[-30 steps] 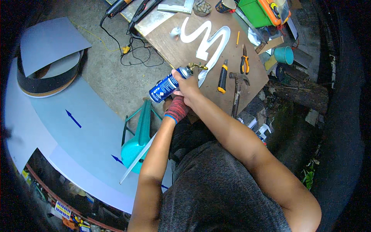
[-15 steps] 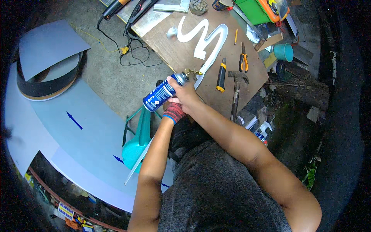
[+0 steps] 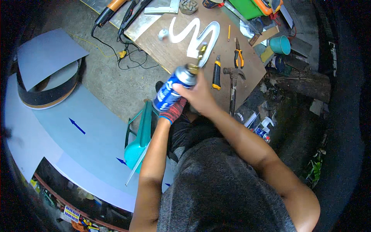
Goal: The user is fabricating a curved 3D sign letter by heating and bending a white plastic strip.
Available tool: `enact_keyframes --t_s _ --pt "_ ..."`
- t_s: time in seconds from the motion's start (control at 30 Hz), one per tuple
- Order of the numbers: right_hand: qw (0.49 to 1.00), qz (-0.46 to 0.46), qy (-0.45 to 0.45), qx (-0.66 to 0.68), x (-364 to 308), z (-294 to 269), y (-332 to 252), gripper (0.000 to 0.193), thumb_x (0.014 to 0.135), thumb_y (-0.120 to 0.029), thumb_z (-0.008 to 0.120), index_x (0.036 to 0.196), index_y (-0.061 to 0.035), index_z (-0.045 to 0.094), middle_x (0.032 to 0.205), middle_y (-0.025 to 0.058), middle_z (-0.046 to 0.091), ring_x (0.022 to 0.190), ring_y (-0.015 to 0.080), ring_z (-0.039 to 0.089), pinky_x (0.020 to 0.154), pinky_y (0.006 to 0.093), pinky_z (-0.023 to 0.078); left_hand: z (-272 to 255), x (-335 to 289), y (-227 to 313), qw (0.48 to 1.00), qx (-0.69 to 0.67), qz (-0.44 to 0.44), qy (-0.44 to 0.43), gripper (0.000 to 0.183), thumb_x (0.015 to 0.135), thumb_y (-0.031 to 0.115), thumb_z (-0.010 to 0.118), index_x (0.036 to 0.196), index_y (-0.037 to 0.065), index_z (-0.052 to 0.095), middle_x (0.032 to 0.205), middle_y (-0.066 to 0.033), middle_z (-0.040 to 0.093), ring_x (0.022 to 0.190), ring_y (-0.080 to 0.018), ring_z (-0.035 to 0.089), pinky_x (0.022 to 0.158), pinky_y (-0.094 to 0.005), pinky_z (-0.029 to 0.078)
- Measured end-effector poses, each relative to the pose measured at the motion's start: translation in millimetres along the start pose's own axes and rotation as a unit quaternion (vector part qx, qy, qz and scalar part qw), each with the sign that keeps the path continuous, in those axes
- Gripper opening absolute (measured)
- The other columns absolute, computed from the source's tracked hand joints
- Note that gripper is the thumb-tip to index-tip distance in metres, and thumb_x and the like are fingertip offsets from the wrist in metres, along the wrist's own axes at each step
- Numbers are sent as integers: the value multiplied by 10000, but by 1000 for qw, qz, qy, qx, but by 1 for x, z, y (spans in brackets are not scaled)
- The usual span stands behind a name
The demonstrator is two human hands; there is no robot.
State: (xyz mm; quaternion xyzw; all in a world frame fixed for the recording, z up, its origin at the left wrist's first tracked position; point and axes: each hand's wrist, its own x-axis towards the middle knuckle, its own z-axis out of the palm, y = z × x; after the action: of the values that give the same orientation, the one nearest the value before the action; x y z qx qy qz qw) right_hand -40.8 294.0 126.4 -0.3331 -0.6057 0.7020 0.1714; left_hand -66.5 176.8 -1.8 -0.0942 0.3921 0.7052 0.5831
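Observation:
I hold a blue spray can [image 3: 171,88] with a brass nozzle tube [image 3: 201,52] in both hands. My left hand [image 3: 174,111], in a red knit glove, grips the can's lower end. My bare right hand [image 3: 199,95] wraps its upper end near the valve. The nozzle tip points at the near end of a white wavy foam line [image 3: 193,33] lying on a brown wooden board [image 3: 162,52]. The can is tilted, its top toward the board.
A yellow-black utility knife [image 3: 216,73], orange pliers [image 3: 238,58] and a hammer [image 3: 233,83] lie on the board's right side. A teal cup [image 3: 280,44], a green box [image 3: 251,7], grey sheets [image 3: 89,131], a teal stand [image 3: 141,131] and cables [image 3: 127,58] surround me.
Both hands have raised the can and swung it toward the board; the nozzle went from the board's near edge to over the end of the foam line.

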Motion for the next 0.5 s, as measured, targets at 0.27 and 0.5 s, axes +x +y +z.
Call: enact_keyframes --t_s 0.27,0.5 --pt "1000 27 -3 3 -27 -138 -23 716 780 -218 815 1344 -10 428 1238 92 559 1159 191 537 1049 356 387 -32 1 -13 878 453 151 -28 401 995 159 502 1383 59 500 1326 -146 583 1231 -256 542 1060 -320 384" --pt "977 143 -84 132 -77 -161 84 599 922 -119 650 1407 -11 316 1230 110 549 1107 164 550 958 346 457 -7 -5 9 867 497 43 7 421 990 142 512 1409 109 495 1352 -130 573 1255 -199 512 1060 -305 369"
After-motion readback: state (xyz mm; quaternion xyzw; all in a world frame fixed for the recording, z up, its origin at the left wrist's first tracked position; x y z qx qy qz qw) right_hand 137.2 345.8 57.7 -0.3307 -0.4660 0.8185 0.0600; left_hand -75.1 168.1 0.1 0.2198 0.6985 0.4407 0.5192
